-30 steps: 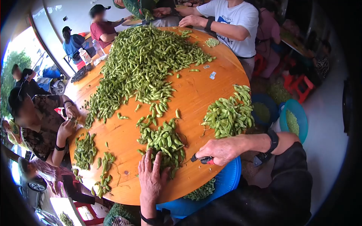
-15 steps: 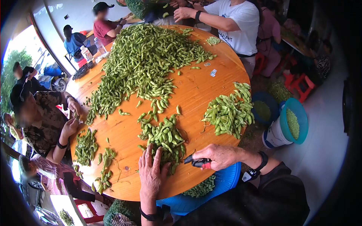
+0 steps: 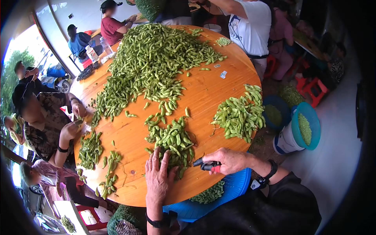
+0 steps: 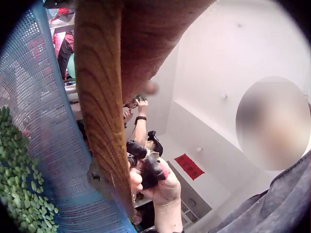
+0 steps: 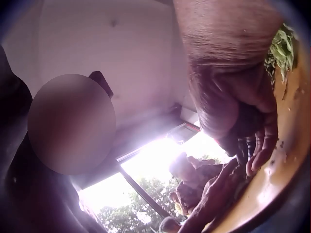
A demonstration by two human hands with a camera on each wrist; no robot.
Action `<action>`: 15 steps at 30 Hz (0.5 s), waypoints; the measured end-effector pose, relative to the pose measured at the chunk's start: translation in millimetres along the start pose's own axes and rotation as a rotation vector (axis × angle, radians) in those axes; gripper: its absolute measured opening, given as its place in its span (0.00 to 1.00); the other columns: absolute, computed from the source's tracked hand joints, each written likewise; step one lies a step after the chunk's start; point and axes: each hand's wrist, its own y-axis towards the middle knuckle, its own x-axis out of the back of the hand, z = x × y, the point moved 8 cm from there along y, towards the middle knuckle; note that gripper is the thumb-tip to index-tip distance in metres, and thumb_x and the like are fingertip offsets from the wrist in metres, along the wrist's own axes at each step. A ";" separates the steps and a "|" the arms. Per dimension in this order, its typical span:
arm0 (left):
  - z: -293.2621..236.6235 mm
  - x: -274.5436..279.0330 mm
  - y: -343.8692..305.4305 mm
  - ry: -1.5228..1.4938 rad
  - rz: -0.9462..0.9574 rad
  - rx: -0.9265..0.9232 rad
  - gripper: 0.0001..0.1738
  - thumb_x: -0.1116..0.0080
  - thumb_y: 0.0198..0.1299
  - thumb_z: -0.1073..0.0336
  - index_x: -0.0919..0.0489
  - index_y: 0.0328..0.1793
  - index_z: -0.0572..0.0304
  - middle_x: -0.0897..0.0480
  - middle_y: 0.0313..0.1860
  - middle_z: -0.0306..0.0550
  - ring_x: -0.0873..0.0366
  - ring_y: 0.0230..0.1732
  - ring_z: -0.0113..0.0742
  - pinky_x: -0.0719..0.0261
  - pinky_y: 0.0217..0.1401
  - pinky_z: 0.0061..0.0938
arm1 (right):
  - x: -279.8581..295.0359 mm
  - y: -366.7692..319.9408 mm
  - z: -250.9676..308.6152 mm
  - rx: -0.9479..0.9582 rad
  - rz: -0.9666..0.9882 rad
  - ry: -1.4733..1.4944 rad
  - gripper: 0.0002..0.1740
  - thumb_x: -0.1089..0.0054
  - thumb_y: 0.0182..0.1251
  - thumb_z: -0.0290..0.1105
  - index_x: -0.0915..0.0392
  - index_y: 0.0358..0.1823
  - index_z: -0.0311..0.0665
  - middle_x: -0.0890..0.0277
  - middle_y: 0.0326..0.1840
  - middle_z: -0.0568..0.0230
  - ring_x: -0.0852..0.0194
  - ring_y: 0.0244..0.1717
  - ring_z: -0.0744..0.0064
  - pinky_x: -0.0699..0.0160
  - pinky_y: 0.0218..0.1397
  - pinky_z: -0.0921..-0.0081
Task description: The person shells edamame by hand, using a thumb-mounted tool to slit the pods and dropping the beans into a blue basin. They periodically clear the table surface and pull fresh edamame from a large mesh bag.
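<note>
My left hand (image 3: 158, 180) rests on the wooden table with its straight fingers touching the near edge of a small heap of green soybean pods (image 3: 174, 141). To its right, my right hand (image 3: 231, 159) is loosely curled just over the table's near edge, apart from the heap. Black coverings with a red part (image 3: 205, 165) are on its thumb and forefinger, and show from below in the left wrist view. No pod shows in its fingers. In the right wrist view, my left hand (image 5: 216, 196) appears beyond the right fingers.
A large mound of pods (image 3: 152, 66) covers the far table (image 3: 203, 94). Another heap (image 3: 239, 113) lies at the right, smaller ones (image 3: 90, 150) at the left. A blue basket (image 3: 244, 184) with shelled beans stands below the near edge; a teal basin (image 3: 315, 133) stands right. People surround the table.
My right hand has shifted slightly left and its forearm has come lower. The left hand stays on the pods. Across the table, the person in white has raised their arms.
</note>
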 end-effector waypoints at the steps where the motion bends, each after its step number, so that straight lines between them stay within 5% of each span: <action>1: 0.5 -1.0 -0.3 -0.007 0.012 0.002 0.35 0.35 0.57 0.62 0.32 0.71 0.55 0.40 0.75 0.59 0.39 0.72 0.60 0.40 0.72 0.49 | 6.9 2.3 6.8 0.043 -0.015 -0.065 0.21 0.52 0.59 0.15 0.25 0.54 0.32 0.22 0.29 0.60 0.22 0.31 0.72 0.24 0.36 0.69; 7: -0.4 0.4 0.2 0.002 0.002 -0.009 0.36 0.34 0.56 0.62 0.32 0.72 0.55 0.39 0.75 0.58 0.39 0.72 0.59 0.39 0.71 0.49 | 57.0 28.7 49.9 0.202 -0.106 -0.396 0.17 0.53 0.58 0.17 0.24 0.49 0.31 0.22 0.28 0.58 0.21 0.29 0.66 0.24 0.33 0.67; 11: -2.4 2.5 -0.1 0.016 0.005 -0.005 0.36 0.34 0.56 0.62 0.32 0.72 0.55 0.38 0.75 0.58 0.38 0.71 0.60 0.38 0.70 0.49 | 120.9 79.7 41.7 0.070 -0.328 -0.355 0.07 0.52 0.58 0.21 0.25 0.35 0.32 0.23 0.22 0.55 0.22 0.24 0.63 0.25 0.30 0.62; 13: -0.1 0.4 -1.2 0.006 0.003 -0.005 0.36 0.34 0.56 0.61 0.32 0.72 0.56 0.38 0.75 0.59 0.38 0.71 0.60 0.38 0.70 0.49 | 141.9 111.5 23.2 -0.027 -0.281 -0.418 0.05 0.50 0.61 0.25 0.25 0.31 0.33 0.21 0.23 0.54 0.17 0.28 0.66 0.20 0.33 0.68; 14: 1.2 -0.7 -1.4 -0.006 0.004 -0.008 0.37 0.34 0.56 0.61 0.32 0.72 0.56 0.38 0.75 0.59 0.38 0.71 0.60 0.38 0.70 0.49 | 149.7 123.9 17.9 -0.148 -0.253 -0.445 0.06 0.50 0.62 0.26 0.24 0.32 0.32 0.20 0.25 0.54 0.16 0.29 0.68 0.19 0.34 0.70; 15: 2.0 -1.3 -1.7 -0.007 0.003 -0.011 0.37 0.34 0.56 0.61 0.32 0.72 0.55 0.38 0.74 0.59 0.38 0.71 0.60 0.38 0.70 0.49 | 160.1 129.9 16.6 -0.251 -0.327 -0.372 0.09 0.50 0.68 0.26 0.22 0.43 0.32 0.23 0.28 0.58 0.17 0.31 0.68 0.20 0.37 0.70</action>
